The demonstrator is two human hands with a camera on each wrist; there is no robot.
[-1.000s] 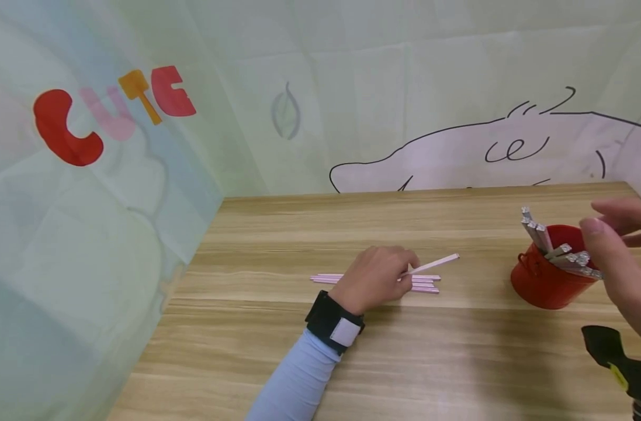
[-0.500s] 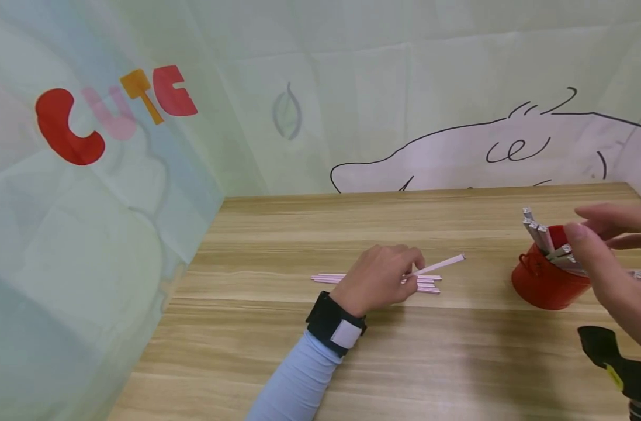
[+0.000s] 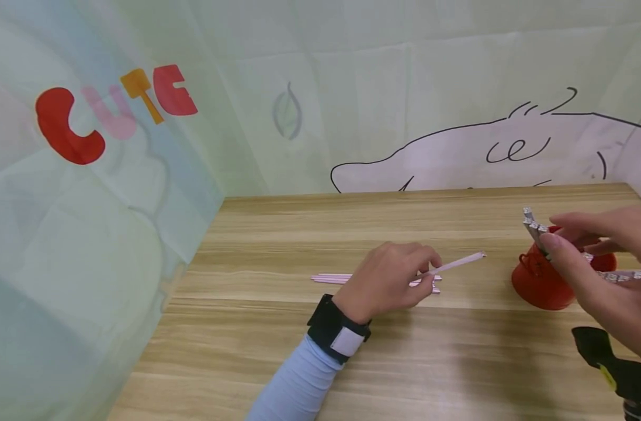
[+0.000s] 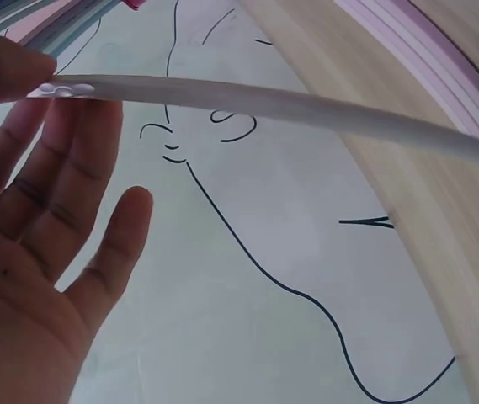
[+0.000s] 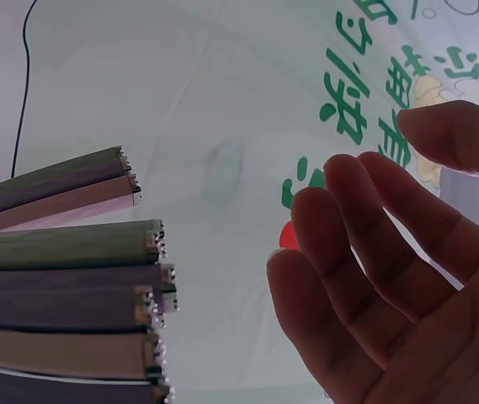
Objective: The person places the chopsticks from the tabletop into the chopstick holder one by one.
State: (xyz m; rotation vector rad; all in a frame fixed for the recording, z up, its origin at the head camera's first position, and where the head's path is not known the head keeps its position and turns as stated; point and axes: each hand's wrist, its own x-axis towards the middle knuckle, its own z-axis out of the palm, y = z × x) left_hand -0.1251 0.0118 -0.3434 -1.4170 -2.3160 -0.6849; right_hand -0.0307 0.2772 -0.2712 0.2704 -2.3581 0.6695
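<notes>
My left hand (image 3: 388, 275) pinches a slim pale pink stick (image 3: 461, 261) between thumb and fingers, its free end pointing up and right. The left wrist view has the same stick (image 4: 290, 109) crossing the frame, its other fingers (image 4: 83, 168) loosely extended. Beneath that hand, several similar sticks (image 3: 331, 279) lie side by side on the table, partly covered. At the right stands a red bucket (image 3: 541, 286) holding several upright and leaning sticks (image 3: 532, 229) with glittery ends. Over its rim hovers my right hand (image 3: 609, 251), fingers slightly bent. In the right wrist view, stick ends (image 5: 62, 295) lie apart from its fingertips.
A wooden table (image 3: 430, 362) carries everything. A printed cloth (image 3: 352, 88) hangs behind it, and another cloth panel with the letters CUTE (image 3: 115, 117) closes off the left side. Black straps (image 3: 338, 327) wrap the wrists.
My left hand has shifted slightly right and lifted the stick a little off the row. My right hand has moved left, over the bucket, covering more of it.
</notes>
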